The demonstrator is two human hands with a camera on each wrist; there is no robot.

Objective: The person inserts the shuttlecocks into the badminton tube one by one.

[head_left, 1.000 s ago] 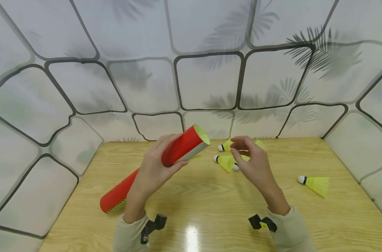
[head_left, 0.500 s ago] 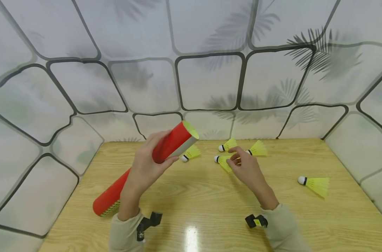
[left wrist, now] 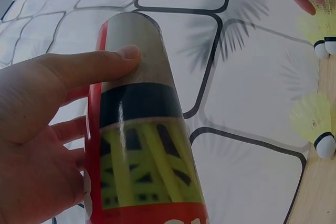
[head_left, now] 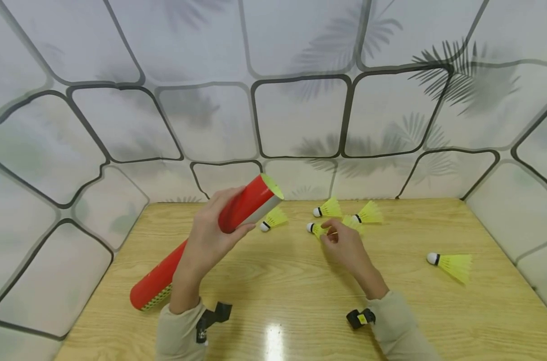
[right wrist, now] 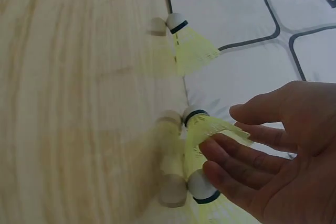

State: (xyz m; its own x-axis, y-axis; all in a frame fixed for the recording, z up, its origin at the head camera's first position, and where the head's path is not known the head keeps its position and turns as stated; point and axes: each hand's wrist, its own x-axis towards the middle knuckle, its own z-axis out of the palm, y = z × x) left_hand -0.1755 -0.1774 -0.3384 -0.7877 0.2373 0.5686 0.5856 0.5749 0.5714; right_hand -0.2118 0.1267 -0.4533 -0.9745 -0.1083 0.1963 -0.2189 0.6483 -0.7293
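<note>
Nearest me, the left hand [head_left: 209, 233] curls round the red tube [head_left: 161, 278], tilted with its mouth up and toward the right; I judge it light, stiff and slick, best held round the barrel. A lone shuttle [head_left: 451, 264] lies on the table [head_left: 264, 296]. Beyond, the right hand [head_left: 346, 245] is at the near shuttle [head_left: 317, 230], fingers bent, thumb apart; I can't tell whether they touch it. That one should be feather-light, its skirt easily crushed; I'd favour the white cork [head_left: 310, 227]. Other shuttles [head_left: 328, 207] lie behind, before the patterned wall [head_left: 300, 115].
</note>
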